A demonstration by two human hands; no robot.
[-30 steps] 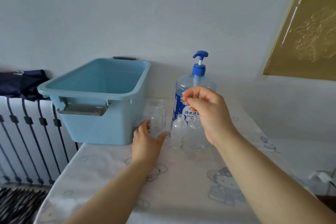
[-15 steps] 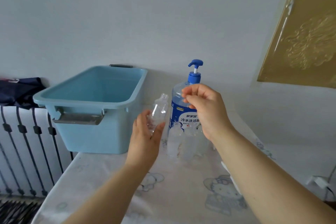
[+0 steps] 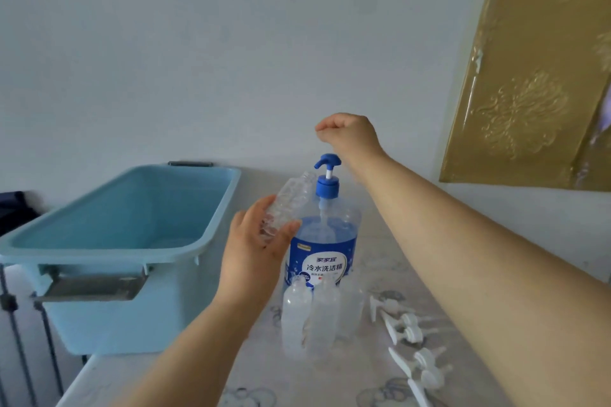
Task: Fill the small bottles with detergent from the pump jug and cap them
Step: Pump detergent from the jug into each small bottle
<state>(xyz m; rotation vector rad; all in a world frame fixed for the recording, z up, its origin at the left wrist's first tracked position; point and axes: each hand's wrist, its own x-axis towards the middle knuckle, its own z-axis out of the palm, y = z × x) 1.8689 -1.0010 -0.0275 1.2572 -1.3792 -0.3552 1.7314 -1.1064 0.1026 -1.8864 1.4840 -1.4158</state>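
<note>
**Spill and tip hazards at the filling position**

One small clear bottle (image 3: pixel 291 200) is held tilted, its open mouth brought up just beside the blue spout of the pump jug (image 3: pixel 325 235). The bottle is clasped low on its body between the thumb and fingers of the left hand (image 3: pixel 256 249), which are closed around it. The mouth is not seen to sit directly under the spout tip; if the pump is pressed in this alignment, detergent is likely to run down the outside of the bottle and onto the table (image 3: pixel 373 383).

The right hand (image 3: pixel 350 135) is raised above the pump head and apart from it, its fingers curled into a loose fist; whether anything is pinched inside cannot be told. A hard or off-centre press could rock the jug, which appears only part full.

Several empty small bottles (image 3: pixel 310 317) stand close together just in front of the jug. These are light and could be toppled by the left forearm or by a shifted jug. White spray caps (image 3: pixel 405 329) lie loose to the right, near the right forearm, and could be swept off the table edge. A blue tub (image 3: pixel 109 241) stands to the left, clear of the work.
</note>
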